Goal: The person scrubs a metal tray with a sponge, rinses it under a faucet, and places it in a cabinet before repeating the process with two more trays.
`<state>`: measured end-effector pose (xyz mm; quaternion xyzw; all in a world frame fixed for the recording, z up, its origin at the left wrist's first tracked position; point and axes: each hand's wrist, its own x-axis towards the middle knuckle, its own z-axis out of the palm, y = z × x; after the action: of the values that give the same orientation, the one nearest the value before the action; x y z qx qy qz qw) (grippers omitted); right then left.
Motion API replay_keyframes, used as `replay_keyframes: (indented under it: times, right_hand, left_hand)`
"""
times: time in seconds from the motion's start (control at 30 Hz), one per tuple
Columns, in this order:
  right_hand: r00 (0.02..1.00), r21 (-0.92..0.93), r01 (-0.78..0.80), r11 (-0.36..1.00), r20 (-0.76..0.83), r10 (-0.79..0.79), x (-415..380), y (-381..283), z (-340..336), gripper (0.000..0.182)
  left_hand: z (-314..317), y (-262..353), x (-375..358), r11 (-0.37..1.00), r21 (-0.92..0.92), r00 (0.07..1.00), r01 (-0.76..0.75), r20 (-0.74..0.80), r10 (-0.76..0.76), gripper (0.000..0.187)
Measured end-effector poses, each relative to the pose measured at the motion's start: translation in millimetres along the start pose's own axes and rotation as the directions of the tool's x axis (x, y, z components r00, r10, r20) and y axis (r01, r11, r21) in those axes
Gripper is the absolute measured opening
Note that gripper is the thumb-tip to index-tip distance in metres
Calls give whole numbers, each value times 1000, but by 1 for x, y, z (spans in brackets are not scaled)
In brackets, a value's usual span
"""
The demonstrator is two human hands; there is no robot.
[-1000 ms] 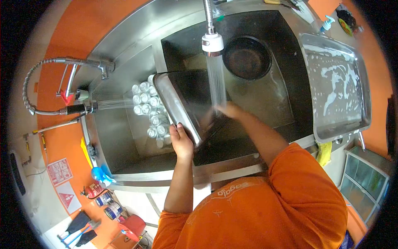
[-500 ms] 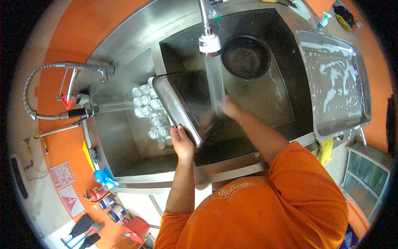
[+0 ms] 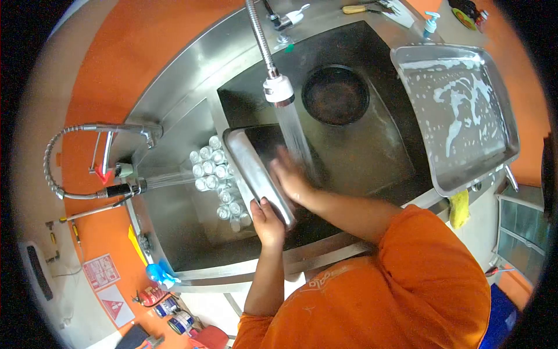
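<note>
Below the running tap (image 3: pixel 279 90) — a tilted metal tray (image 3: pixel 254 168), its side gripped by the left hand (image 3: pixel 269 225); the right hand (image 3: pixel 290 179), also below the tap, is blurred — finger spread unclear.

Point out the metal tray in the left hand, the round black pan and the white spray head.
Metal tray (image 3: pixel 254 167), head view: middle of its silver side.
Round black pan (image 3: pixel 335 95), head view: its inner base.
White spray head (image 3: pixel 278 89), head view: middle of its white body.
</note>
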<state>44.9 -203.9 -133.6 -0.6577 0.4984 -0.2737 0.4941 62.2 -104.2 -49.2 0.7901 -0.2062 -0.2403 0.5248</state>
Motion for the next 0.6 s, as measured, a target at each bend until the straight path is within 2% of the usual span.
replay_keyframes:
  times: [0.07,0.1,0.13,0.17,0.2,0.23,0.27,0.3,0.33,0.37,0.4,0.43,0.5,0.53,0.6]
  right_hand:
    - [986,196,86,977,122,-111,-5,-6,-19,57]
    - [970,182,-137,974,223,95,1,8,-22,56]
    - [905,150,-345,927,315,286,17,38,-17,55]
    - [939,168,-282,944,251,236,45,143,43,57]
    - [824,162,-439,884,465,324,57,173,18,48]
    - [689,-175,-334,926,625,367,70,128,-25,48]
    - [811,231,-565,792,333,482,71,89,-43,50]
    - [786,235,-616,752,249,567,83,59,-67,52]
    - [930,453,-368,812,200,309,86,10,-97,56]
    - [946,619,-315,720,265,186,104,-9,-110,59]
    - [994,651,-78,755,107,10,104,-49,-125,57]
    - [985,711,42,702,90,-150,104,-81,-133,58]
    - [923,555,205,806,165,-348,113,-107,-127,56]
    - [929,487,251,836,121,-349,115,-114,-119,50]
    - [931,326,276,904,141,-335,124,-109,-107,49]
  left_hand:
    - [-3,12,-2,1000,20,1000,9,26,-10,19]
    - [-5,16,-6,996,88,999,19,35,-23,19]
    - [-7,20,-8,988,152,999,21,42,-28,19]
    - [-7,16,-8,994,109,999,-4,54,-2,18]
    - [-9,7,-10,997,75,998,-18,66,13,18]
    - [-12,1,-13,999,43,997,-28,78,25,18]
    - [-14,0,-15,999,25,998,-24,66,22,17]
    - [-16,-1,-17,1000,7,998,-18,56,18,17]
    - [-16,-1,-18,1000,-17,999,-14,45,15,17]
    - [-20,0,-19,996,-73,997,51,68,-46,17]
    - [-25,2,-21,985,-120,988,121,114,-107,20]
    - [-26,0,-21,981,-158,988,116,119,-97,19]
    - [-35,-22,-15,976,-162,984,145,126,-125,16]
    - [-35,-23,-16,981,-139,986,134,122,-118,15]
    - [-35,-22,-14,990,-91,989,109,112,-98,14]
